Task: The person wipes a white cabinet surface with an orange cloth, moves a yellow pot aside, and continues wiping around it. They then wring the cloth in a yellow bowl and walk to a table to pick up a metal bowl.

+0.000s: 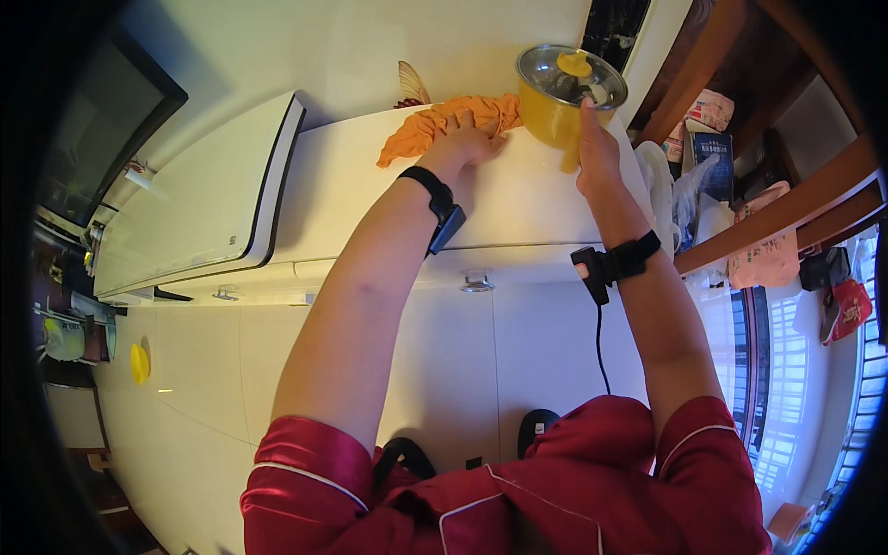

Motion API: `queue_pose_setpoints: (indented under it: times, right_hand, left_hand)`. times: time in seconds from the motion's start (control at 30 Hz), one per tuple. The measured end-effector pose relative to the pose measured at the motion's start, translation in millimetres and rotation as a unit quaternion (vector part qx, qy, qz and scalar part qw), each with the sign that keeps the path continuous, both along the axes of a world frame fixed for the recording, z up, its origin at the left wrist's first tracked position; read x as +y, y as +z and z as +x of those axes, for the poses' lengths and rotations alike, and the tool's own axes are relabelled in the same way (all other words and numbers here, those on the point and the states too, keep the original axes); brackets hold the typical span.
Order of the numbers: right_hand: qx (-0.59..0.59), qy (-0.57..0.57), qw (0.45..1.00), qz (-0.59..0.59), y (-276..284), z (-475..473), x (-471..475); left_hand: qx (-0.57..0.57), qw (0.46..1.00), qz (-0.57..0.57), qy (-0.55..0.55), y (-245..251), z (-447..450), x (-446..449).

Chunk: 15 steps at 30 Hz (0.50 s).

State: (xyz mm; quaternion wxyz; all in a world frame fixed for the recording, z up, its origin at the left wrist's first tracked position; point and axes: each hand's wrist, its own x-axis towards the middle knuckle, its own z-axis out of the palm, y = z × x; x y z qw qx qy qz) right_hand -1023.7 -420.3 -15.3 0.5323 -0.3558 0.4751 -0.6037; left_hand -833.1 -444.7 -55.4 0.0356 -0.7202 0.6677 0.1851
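My left hand [468, 144] lies over a crumpled orange cloth [413, 135], its fingers curled onto the fabric. The cloth is bunched along the back edge of a white cabinet top [524, 201]. In my right hand [600, 149] is a yellow pot [548, 114], gripped at its side handle with the thumb up near the rim. A glass lid [544, 73] with a yellow knob covers the pot. The pot is over the cabinet's back right corner; whether its base touches the surface I cannot tell.
A white panel-like appliance [201, 194] with a black edge occupies the cabinet's left side. A brown wooden frame [784, 208] stands at right, with bags and a blue book [713, 166] behind it. A butterfly-wing ornament [413, 83] is at the wall. A yellow bowl-like object [140, 364] sits low left.
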Motion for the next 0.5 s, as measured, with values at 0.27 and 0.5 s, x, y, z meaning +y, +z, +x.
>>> queue_pose_setpoints:
  times: [0.27,0.5]
  right_hand:
    - [-0.028,-0.052,0.997,-0.058,-15,-38,5]
    - [-0.024,0.021,0.993,-0.110,18,-47,22]
  left_hand:
    - [-0.053,0.984,-0.068,0.154,-24,61,-19]
    - [-0.001,0.997,-0.038,0.061,-16,20,-9]
